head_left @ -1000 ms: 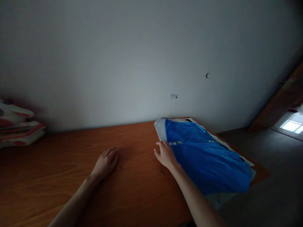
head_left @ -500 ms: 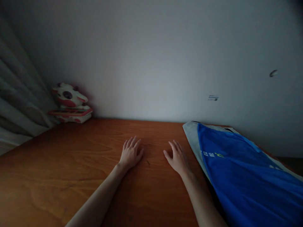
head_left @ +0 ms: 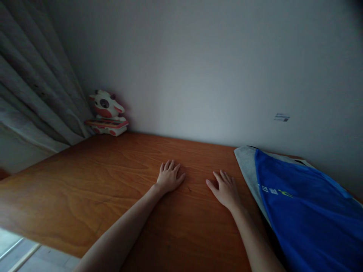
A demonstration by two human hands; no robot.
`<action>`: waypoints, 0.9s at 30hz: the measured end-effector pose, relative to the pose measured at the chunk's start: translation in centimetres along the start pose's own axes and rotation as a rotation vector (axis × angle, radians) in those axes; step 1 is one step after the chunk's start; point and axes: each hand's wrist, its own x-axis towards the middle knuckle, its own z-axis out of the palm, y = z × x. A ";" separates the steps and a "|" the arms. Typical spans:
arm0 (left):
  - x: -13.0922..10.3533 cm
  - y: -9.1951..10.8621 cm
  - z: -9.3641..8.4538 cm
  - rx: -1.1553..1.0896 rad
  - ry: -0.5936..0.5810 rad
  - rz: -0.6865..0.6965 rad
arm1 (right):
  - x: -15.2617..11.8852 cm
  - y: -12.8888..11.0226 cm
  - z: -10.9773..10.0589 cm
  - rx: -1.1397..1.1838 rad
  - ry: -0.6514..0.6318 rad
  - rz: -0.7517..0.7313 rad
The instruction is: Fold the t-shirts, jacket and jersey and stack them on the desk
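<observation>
Starting at far left, a pale curtain (head_left: 36, 83) hangs in folds beside a toy cow (head_left: 107, 111) with a small keyboard, set against the wall (head_left: 184, 68) at the back of the wooden table (head_left: 70, 189). The left hand (head_left: 169, 177) lies palm down on the table, fingers spread and thumb apart, gripping nothing. The right hand (head_left: 225, 190) is also palm down, thumb well away from slightly parted fingers, nothing held (whether its palm bears on the wood cannot be told). Near its right side, not touching it, a blue cloth (head_left: 312, 215) with printed marks lies over a grey cloth (head_left: 245, 162). Assessment: the step in hand appears to be a pause, both hands placed; handling the cloth would call for the right hand to shift rightward.
</observation>
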 end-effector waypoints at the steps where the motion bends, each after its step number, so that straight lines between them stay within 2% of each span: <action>1: 0.0 0.0 -0.1 0.002 0.000 0.003 | 0.0 0.0 0.0 0.004 -0.004 -0.001; 27: -0.2 0.2 -0.4 0.004 -0.003 -0.001 | 0.3 0.6 0.9 0.028 0.004 0.002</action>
